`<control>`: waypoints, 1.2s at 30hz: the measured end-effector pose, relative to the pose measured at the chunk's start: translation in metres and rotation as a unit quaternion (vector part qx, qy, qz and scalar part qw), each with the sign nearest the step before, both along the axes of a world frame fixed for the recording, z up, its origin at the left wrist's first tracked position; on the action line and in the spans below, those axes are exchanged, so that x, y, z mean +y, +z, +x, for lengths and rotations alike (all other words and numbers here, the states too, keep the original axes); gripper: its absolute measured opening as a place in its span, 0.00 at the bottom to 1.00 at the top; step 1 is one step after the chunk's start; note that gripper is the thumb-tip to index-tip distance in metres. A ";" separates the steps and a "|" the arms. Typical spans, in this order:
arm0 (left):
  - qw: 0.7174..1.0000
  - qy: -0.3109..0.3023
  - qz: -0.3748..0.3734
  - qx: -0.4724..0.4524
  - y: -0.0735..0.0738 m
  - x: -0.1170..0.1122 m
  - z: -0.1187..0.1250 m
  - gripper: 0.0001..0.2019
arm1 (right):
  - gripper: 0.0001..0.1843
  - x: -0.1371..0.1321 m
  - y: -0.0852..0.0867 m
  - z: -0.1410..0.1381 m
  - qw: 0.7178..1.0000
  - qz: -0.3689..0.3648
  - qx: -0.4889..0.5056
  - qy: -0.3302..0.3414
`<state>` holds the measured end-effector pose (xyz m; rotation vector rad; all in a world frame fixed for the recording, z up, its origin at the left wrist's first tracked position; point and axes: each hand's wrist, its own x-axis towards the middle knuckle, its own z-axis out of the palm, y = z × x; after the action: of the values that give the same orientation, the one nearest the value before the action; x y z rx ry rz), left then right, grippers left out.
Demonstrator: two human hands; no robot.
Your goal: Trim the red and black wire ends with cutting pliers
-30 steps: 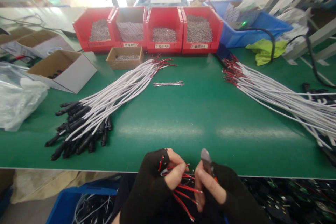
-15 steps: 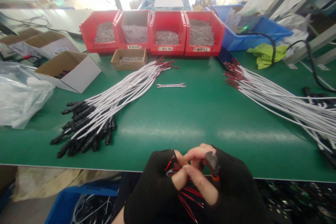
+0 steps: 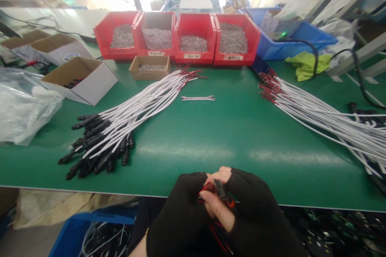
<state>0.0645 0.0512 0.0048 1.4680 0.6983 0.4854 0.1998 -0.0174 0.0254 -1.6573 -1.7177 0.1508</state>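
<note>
Both gloved hands meet at table's near edge [image 3: 150,186]. Left hand [image 3: 183,209] grips red wires [image 3: 206,188]; right hand [image 3: 256,213] pinches a small dark tool [image 3: 221,189] against them.

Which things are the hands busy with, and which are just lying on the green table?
In hand:
left hand pinching red wires
right hand gripping orange-handled tool

Lying about:
wrench
left cable bundle
right cable bundle
red bins
cardboard box
yellow-green cloth
plastic bag
</note>
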 end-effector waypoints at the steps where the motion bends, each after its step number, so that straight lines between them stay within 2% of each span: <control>1: 1.000 0.000 0.005 -0.002 0.000 0.000 0.000 0.09 | 0.08 0.000 0.000 0.000 1.000 -0.015 0.002 0.009; 6: 1.000 0.019 -0.005 0.011 0.006 0.000 0.001 0.12 | 0.04 -0.001 -0.008 0.002 0.999 -0.043 0.034 0.001; 10: 0.999 0.036 -0.010 0.035 0.013 0.001 0.000 0.09 | 0.06 -0.001 -0.017 0.008 0.993 -0.093 0.075 -0.020; 14: 0.997 0.038 -0.013 0.067 0.011 0.000 -0.004 0.08 | 0.13 0.006 -0.010 0.010 0.970 -0.170 0.170 -0.030; 19: 0.995 0.028 -0.053 0.075 0.010 0.001 -0.007 0.08 | 0.18 0.012 0.000 0.003 0.947 -0.172 0.248 -0.113; 24: 0.995 0.056 -0.065 0.053 0.012 0.000 -0.007 0.15 | 0.14 0.009 -0.007 0.002 0.939 -0.165 0.268 -0.138; 26: 0.993 0.073 -0.086 0.044 0.011 -0.001 -0.008 0.16 | 0.13 0.006 -0.013 0.008 0.935 -0.183 0.279 -0.121; 30: 0.988 0.084 -0.131 0.015 0.008 -0.002 -0.010 0.14 | 0.16 -0.004 -0.018 0.024 0.899 -0.252 0.357 -0.042; 36: 0.980 0.093 -0.169 0.039 0.009 -0.005 -0.014 0.14 | 0.21 -0.021 -0.011 0.018 0.856 -0.321 0.401 -0.051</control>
<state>0.0505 0.0464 0.0134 1.1123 0.9365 0.4287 0.2183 -0.0383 0.0149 -1.7383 -0.9552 1.2897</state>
